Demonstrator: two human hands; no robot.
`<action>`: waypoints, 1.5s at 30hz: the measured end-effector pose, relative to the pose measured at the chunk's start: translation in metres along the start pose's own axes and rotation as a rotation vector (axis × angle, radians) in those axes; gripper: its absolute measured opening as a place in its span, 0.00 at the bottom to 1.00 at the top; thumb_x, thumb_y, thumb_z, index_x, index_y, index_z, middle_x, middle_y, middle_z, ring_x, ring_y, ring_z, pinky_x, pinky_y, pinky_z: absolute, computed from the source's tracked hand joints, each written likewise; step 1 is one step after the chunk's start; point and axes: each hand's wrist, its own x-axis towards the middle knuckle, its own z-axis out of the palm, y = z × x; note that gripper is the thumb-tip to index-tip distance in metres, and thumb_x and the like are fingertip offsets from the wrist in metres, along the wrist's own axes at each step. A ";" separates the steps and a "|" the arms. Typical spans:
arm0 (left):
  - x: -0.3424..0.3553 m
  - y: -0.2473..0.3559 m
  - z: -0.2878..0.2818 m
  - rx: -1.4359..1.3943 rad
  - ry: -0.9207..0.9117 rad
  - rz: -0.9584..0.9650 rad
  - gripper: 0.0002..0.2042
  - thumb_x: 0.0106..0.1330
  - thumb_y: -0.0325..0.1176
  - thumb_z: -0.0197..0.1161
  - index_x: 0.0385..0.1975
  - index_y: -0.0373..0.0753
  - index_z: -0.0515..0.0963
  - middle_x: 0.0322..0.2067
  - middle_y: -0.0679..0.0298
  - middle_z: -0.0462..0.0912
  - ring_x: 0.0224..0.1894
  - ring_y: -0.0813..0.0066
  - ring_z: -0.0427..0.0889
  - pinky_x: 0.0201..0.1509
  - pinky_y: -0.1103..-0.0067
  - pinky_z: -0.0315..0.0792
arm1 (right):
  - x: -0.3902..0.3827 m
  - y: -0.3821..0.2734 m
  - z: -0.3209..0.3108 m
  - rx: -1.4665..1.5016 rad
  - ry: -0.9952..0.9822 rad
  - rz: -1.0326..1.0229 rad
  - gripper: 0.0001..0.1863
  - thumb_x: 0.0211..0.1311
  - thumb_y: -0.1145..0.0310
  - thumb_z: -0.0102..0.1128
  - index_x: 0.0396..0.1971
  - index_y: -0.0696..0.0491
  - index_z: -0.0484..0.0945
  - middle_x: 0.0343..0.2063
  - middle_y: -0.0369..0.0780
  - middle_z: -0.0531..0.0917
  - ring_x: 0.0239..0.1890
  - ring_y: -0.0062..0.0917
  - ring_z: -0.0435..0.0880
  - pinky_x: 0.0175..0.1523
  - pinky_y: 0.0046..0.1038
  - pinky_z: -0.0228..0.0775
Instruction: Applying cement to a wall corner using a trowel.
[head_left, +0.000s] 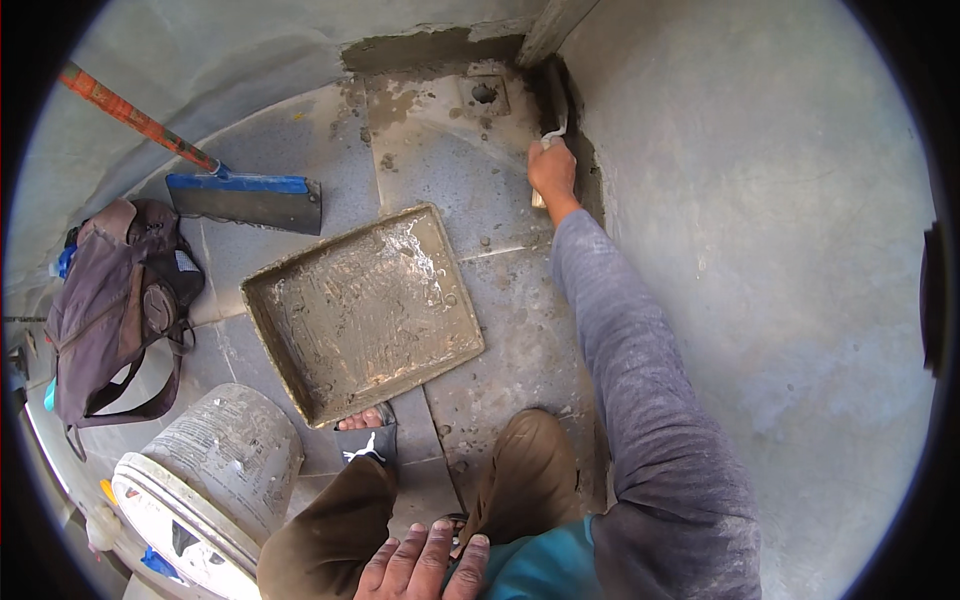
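Note:
My right hand reaches forward to the foot of the right wall, its fingers wrapped round the pale handle of a trowel. The trowel's blade lies in the shadowed corner between wall and floor, and its outline is hard to make out. Dark, wet-looking mortar runs along the base of that wall beside the hand. Close to my body, my left hand lies flat near my thigh, fingers stretched out and holding nothing. A rectangular tray smeared with grey mortar sits on the tiles before my feet.
A wide blue-edged floor scraper with an orange pole leans at the far left. Below it lie a dark backpack and a tipped, mortar-stained bucket. A square drain and an upright post stand near the far corner.

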 end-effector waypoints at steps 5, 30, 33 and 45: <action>0.001 -0.002 0.002 0.033 0.003 -0.015 0.23 0.63 0.37 0.52 0.59 0.41 0.72 0.57 0.49 0.74 0.60 0.52 0.73 0.64 0.61 0.65 | -0.007 -0.022 -0.013 1.157 -0.464 0.448 0.19 0.66 0.59 0.46 0.42 0.59 0.77 0.30 0.41 0.78 0.26 0.27 0.77 0.29 0.32 0.78; 0.011 0.001 0.005 0.105 -0.013 -0.023 0.22 0.61 0.35 0.55 0.57 0.42 0.73 0.57 0.51 0.75 0.59 0.54 0.74 0.63 0.62 0.66 | -0.011 -0.045 0.013 1.478 -0.528 0.518 0.20 0.69 0.57 0.40 0.41 0.58 0.74 0.28 0.39 0.74 0.24 0.28 0.74 0.29 0.34 0.76; 0.009 -0.001 0.010 0.110 0.003 -0.031 0.22 0.61 0.34 0.56 0.57 0.42 0.74 0.56 0.51 0.75 0.59 0.54 0.74 0.62 0.62 0.67 | 0.027 -0.042 0.004 1.334 -0.531 0.468 0.20 0.69 0.58 0.41 0.40 0.60 0.74 0.27 0.39 0.75 0.23 0.29 0.75 0.29 0.33 0.77; 0.008 -0.003 -0.001 0.065 -0.010 -0.032 0.21 0.62 0.34 0.55 0.57 0.42 0.74 0.57 0.51 0.74 0.60 0.53 0.73 0.64 0.62 0.66 | -0.093 0.014 0.013 1.477 -0.411 0.594 0.20 0.67 0.57 0.44 0.46 0.57 0.75 0.29 0.39 0.75 0.23 0.27 0.75 0.28 0.34 0.75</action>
